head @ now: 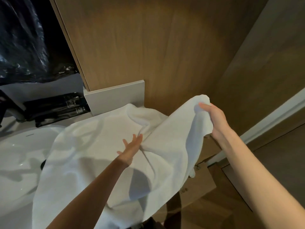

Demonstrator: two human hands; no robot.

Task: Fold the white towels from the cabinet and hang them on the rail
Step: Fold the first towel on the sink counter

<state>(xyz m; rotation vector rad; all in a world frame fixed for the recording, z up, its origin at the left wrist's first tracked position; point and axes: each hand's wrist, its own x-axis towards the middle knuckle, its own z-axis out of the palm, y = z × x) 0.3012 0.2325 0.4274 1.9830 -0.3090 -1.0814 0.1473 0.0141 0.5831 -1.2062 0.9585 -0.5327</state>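
A large white towel (92, 146) lies spread over the counter and partly over the basin, its front edge hanging off toward me. My right hand (212, 118) grips one corner of the towel and holds it lifted at the right, so the cloth slopes down from it. My left hand (132, 146) lies flat with fingers spread on the towel's middle, beside a crease where the lifted part starts. No rail is in view.
A white basin (18, 152) sits at the left under the towel's edge. Black packets (56, 106) lie behind it near a dark tap (11, 111). A wooden cabinet panel (148, 47) rises ahead, with a white ledge (115, 95) at its foot. Wooden drawers (206, 184) stand below at the right.
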